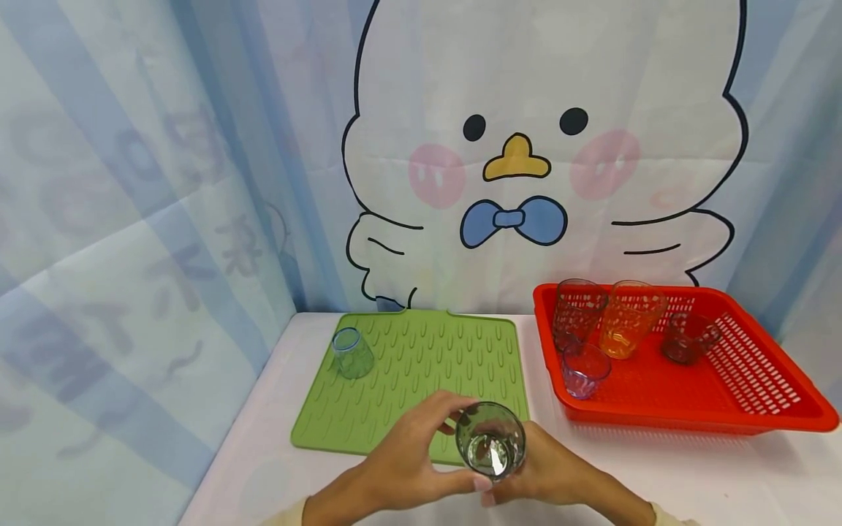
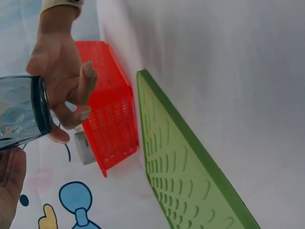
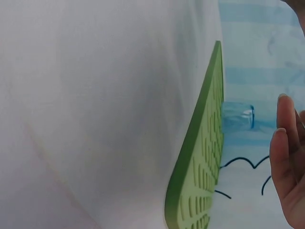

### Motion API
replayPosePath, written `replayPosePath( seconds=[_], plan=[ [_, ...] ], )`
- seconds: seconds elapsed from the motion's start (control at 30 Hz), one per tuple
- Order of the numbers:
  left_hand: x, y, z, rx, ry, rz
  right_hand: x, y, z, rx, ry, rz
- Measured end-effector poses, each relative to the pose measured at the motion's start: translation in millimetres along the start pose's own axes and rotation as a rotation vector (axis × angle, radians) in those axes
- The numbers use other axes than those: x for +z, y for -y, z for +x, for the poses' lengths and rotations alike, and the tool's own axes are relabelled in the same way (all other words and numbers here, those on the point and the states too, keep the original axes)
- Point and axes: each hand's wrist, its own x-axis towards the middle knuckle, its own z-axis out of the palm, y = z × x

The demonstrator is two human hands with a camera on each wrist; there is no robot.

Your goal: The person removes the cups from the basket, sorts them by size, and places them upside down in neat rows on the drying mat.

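A dark grey drinking glass (image 1: 490, 442) is held low over the front of the green ridged mat (image 1: 421, 380); the head view looks down into it. My left hand (image 1: 411, 456) grips it from the left, thumb on the near side and fingers on the far side. From the right my right hand (image 1: 549, 467) also holds it, partly hidden behind the glass. In the left wrist view, the lower fingers of that right hand (image 2: 62, 81) curl loosely past the glass's base. A clear blue-rimmed glass (image 1: 353, 354) stands on the mat's left side.
On the right stands a red slotted basket (image 1: 658, 424). Inside are a dark grey glass (image 1: 579, 314), an orange glass (image 1: 628, 321), a purplish glass (image 1: 585, 372) and a dark reddish cup (image 1: 687, 340). A printed curtain (image 1: 513, 270) hangs behind the white table (image 1: 263, 475).
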Motion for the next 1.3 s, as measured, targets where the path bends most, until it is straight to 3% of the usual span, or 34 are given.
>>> replayPosePath(
  seconds=[0.13, 0.27, 0.5, 0.67, 1.03, 1.3],
  plan=[
    [-0.7, 1.8, -1.1, 0.004, 0.013, 0.003, 4, -1, 0.0, -0.020, -0.031, -0.001],
    [-1.6, 4.9, -3.5, -0.002, 0.046, 0.022, 7, -2, -1.8, 0.024, -0.035, 0.025],
    [-2.0, 8.4, -7.3, -0.029, 0.100, 0.089, 6, -5, -7.1, 0.047, -0.044, -0.067],
    [-3.4, 9.4, -10.1, -0.057, 0.100, 0.071, 5, -6, -8.3, 0.041, -0.038, -0.097],
    [-11.5, 16.5, -13.5, -0.163, 0.139, 0.014, -5, -3, -14.1, 0.145, -0.063, -0.119],
    [-13.9, 27.2, -17.2, -0.182, 0.161, -0.018, -7, -3, -17.0, 0.162, -0.094, -0.131]
  ],
)
